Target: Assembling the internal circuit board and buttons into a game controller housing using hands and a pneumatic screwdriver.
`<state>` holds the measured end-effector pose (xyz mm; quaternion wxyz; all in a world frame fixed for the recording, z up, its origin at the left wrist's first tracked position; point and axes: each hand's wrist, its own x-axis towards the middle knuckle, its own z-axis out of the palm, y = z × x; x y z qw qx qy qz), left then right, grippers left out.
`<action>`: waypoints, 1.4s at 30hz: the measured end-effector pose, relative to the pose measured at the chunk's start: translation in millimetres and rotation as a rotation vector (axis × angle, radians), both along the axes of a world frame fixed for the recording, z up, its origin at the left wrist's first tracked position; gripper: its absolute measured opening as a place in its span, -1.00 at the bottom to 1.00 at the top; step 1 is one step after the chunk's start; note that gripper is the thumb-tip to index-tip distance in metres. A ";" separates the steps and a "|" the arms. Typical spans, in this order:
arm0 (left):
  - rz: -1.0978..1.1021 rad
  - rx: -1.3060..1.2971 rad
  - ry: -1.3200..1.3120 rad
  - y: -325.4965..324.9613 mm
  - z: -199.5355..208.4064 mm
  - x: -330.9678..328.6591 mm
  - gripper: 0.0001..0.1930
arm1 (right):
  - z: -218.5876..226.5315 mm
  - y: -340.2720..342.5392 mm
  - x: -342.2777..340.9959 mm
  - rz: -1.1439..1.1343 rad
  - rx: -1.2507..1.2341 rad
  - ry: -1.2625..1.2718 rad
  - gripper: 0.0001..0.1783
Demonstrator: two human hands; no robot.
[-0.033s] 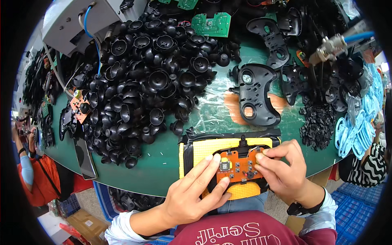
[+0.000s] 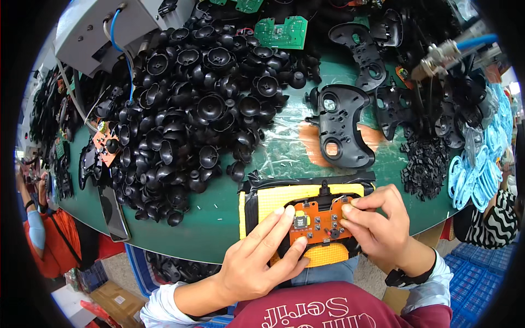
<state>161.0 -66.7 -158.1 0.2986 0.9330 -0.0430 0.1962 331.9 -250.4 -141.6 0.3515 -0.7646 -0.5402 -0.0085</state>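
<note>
Head view: circuit board [image 2: 322, 223] at near edge of desk [image 2: 199, 232], long axis left-right, ends gripped by left hand [image 2: 258, 262] and right hand [image 2: 385, 229].

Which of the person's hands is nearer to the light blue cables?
The right. The right hand grips the right edge of the orange circuit board, with the light blue cables off to its right; the left hand is farther, at the board's left side.
</note>
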 end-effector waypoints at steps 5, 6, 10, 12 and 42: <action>-0.022 0.003 0.012 5.3 2.5 2.4 -0.50 | -11.6 -1.1 7.1 0.072 0.032 0.016 -0.65; -0.021 0.002 0.006 8.3 2.4 4.2 -0.50 | -10.4 -0.4 7.2 0.073 0.030 0.010 -0.65; -0.109 -0.003 0.023 11.5 2.4 4.5 -0.50 | -0.5 0.2 3.3 0.189 0.007 -0.202 -0.71; -0.102 -0.014 0.032 10.0 3.5 3.6 -0.53 | 2.9 2.1 0.2 0.180 -0.039 -0.220 -0.74; 0.534 0.203 -0.072 43.0 36.7 4.2 -0.79 | 26.7 126.4 13.8 0.466 -0.039 -0.369 -0.82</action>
